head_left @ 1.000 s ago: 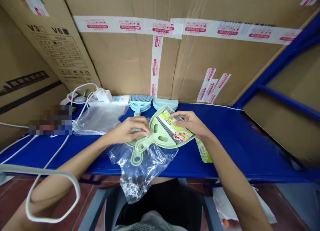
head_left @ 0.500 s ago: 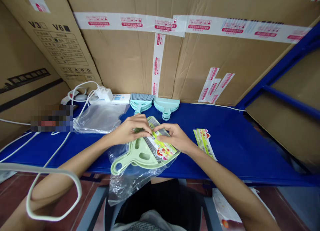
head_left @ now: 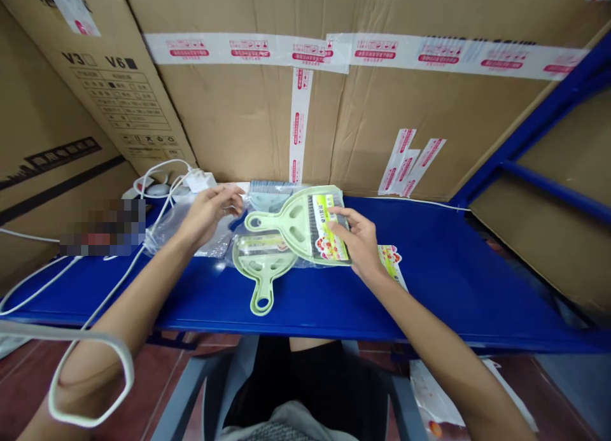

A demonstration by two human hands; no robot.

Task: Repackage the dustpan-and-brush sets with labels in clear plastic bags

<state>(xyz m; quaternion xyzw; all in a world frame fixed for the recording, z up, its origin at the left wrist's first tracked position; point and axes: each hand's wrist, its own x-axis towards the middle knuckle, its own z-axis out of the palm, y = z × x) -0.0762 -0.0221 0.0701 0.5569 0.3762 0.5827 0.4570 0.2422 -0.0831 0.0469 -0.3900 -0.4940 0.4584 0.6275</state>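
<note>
My right hand (head_left: pixel 360 237) grips a light green dustpan-and-brush set (head_left: pixel 296 221) by its wide end, thumb on the yellow label card (head_left: pixel 329 231). The handle points left, and grey bristles show beside the card. My left hand (head_left: pixel 217 212) is off to the left near the clear plastic bags (head_left: pixel 179 221), fingers loosely bent and apart with nothing visible in them. A second green dustpan-and-brush set (head_left: pixel 262 263) lies on the blue table (head_left: pixel 453 275), handle toward me, partly beneath the held set. Clear film covers part of the area behind, blurring a light blue brush (head_left: pixel 272 189).
More label cards (head_left: pixel 392 263) lie right of my right hand. White cables and an adapter (head_left: pixel 200 181) sit at the back left. A cable loop (head_left: pixel 126 371) hangs in front of my left forearm. Taped cardboard (head_left: pixel 238 110) walls the back; a blue metal frame (head_left: pixel 548 189) stands at the right.
My left hand has left the green set and moved up and left. My right hand has carried that set away from me, turning its handle left. The second green set beneath now shows.
</note>
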